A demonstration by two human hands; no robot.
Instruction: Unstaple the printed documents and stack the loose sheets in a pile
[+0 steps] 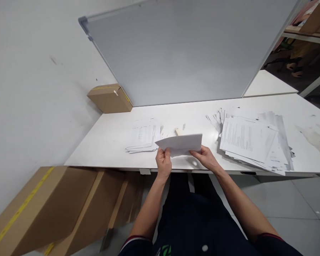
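Note:
Both of my hands hold a folded white sheet of paper (181,143) just above the near edge of the white table (109,138). My left hand (164,161) pinches its lower left corner. My right hand (206,158) grips its lower right edge with fingers closed on it. A small stack of printed sheets (144,137) lies left of the held paper. A large, loosely fanned pile of printed sheets (253,140) lies to the right. A small tan piece (177,131) sits on the table just behind the held paper.
A whiteboard (176,49) leans upright along the table's back edge. A brown cardboard box (110,98) sits at the back left corner. Flat cardboard boxes (50,206) lean under the table at left. Shelving (309,32) stands at the far right.

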